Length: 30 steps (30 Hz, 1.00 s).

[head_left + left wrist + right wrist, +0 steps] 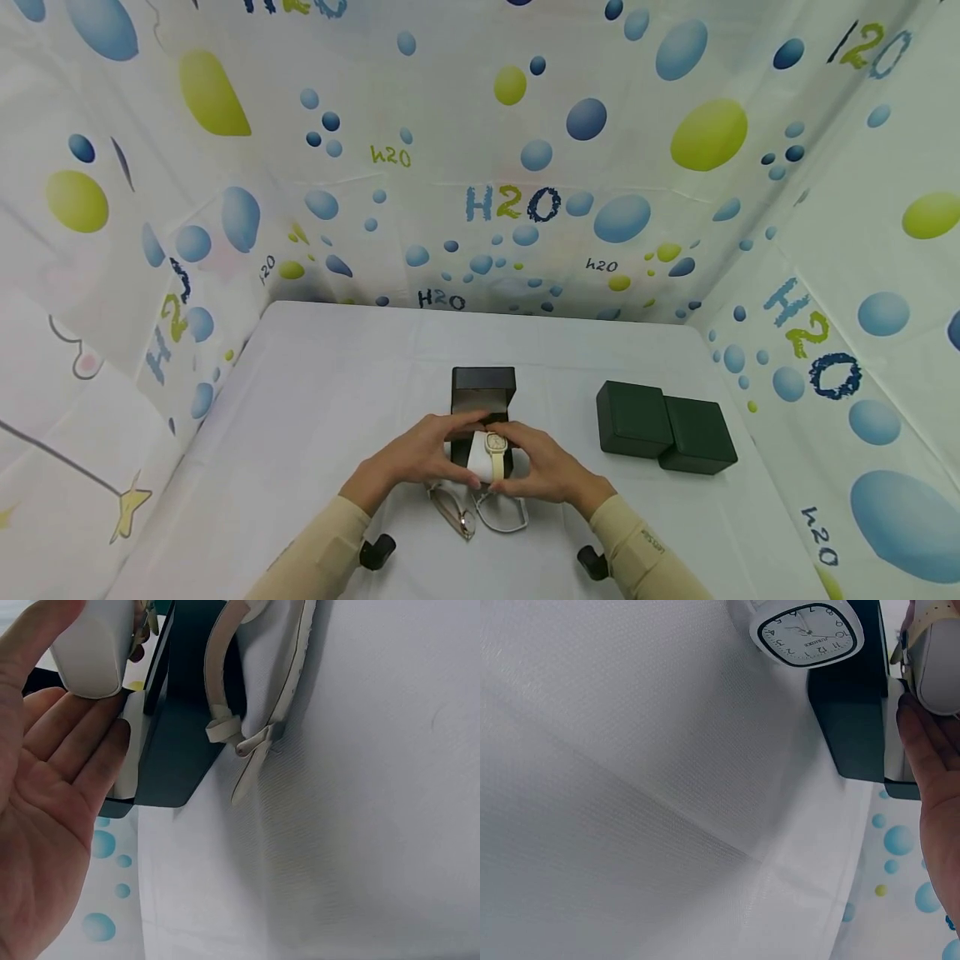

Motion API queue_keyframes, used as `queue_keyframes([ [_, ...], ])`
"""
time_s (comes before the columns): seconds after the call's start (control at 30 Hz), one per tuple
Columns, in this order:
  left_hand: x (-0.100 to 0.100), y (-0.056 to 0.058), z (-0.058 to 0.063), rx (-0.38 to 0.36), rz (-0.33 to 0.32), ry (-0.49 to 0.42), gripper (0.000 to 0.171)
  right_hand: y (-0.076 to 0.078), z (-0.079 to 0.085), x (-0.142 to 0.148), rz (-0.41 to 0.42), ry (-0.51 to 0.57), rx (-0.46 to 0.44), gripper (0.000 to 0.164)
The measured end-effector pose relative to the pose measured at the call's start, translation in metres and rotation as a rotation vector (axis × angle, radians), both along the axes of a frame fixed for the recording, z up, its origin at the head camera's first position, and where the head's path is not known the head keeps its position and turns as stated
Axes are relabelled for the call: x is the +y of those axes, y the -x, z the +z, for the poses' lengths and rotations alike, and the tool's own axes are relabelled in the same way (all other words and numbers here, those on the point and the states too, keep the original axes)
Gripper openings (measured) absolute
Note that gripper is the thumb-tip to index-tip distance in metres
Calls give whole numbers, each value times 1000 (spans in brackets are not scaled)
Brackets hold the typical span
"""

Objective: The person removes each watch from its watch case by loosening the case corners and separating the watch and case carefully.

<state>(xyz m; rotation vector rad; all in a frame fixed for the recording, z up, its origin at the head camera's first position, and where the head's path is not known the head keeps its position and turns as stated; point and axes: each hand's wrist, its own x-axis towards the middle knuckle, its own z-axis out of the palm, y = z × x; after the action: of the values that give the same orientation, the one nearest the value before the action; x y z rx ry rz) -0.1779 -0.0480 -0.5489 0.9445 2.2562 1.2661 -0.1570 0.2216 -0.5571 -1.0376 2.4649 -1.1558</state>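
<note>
A white watch cushion (477,457) carrying a cream-strapped wristwatch (496,446) is held between both hands over an opened dark watch box (483,380). My left hand (420,451) grips the cushion's left end between thumb and fingers. On the other end, the fingers and thumb of my right hand (546,463) close around the cushion and watch. Seen from the left wrist, the cushion (94,656) lies against the fingers, above the box (180,727). In front of the box lie a wristwatch with a pale strap (452,512) and a white wristwatch (810,634) with a black-ringed dial.
Two dark green boxes (633,419) (699,435) sit side by side at the right, touching. A white cloth covers the table (337,358), and a curtain with blue and green dots (540,125) stands behind and at both sides.
</note>
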Motion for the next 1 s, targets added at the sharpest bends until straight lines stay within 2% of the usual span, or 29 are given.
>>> queue_keyframes([
  [0.4, -4, 0, -1, -57, -1, -2, 107, 1, -3, 4, 7, 36, 78, 64],
  [0.57, -4, 1, -2, -64, 10, 4, 107, 2, -4, 6, -11, 42, 78, 56],
  [0.83, -5, 1, -1, -44, 38, 29, 105, 1, -1, 6, -53, 43, 73, 42],
  [1.0, -6, 0, 0, 21, 70, 49, 100, -1, -2, 5, -116, 37, 156, 34],
])
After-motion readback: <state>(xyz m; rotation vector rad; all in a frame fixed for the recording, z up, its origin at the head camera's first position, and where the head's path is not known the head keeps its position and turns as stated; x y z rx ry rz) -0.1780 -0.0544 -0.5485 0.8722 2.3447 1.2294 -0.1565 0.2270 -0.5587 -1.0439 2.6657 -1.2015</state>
